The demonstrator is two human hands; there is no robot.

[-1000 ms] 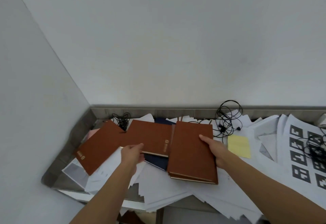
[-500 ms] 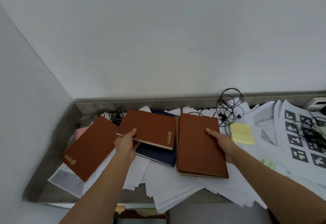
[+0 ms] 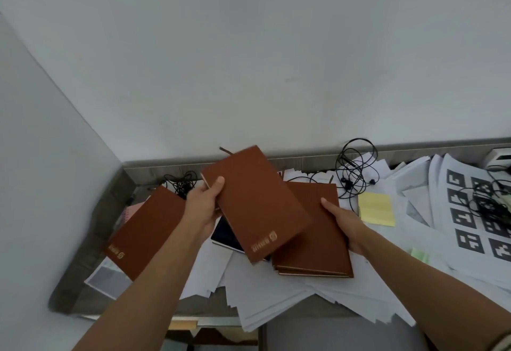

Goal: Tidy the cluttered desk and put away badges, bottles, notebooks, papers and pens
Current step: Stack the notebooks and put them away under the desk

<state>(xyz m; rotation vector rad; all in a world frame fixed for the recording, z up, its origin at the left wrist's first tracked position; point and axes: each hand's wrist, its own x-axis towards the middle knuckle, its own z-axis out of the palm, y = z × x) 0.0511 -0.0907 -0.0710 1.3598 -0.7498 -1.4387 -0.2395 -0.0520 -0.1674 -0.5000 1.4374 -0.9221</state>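
My left hand [image 3: 203, 206] grips a brown notebook [image 3: 254, 201] by its left edge and holds it lifted and tilted above the desk. It overlaps a stack of brown notebooks [image 3: 318, 240], on whose right side my right hand [image 3: 341, 220] lies, thumb on the cover and fingers around the edge. Another brown notebook [image 3: 143, 231] lies at the left, partly behind my left forearm. A dark blue notebook [image 3: 225, 236] peeks out beneath the lifted one. White papers [image 3: 265, 289] cover the desk below.
Tangled black earphone cables [image 3: 355, 173] lie at the back, and another black tangle [image 3: 181, 183] lies left of them. A yellow sticky pad [image 3: 377, 208] sits right of the stack. Sheets with black square markers [image 3: 481, 218] and more cables fill the right. Walls close off the left and back.
My left hand has lifted its brown notebook off the desk and swung it right, over the stack. The dark blue notebook beneath is more exposed. The right hand stays on the stack.
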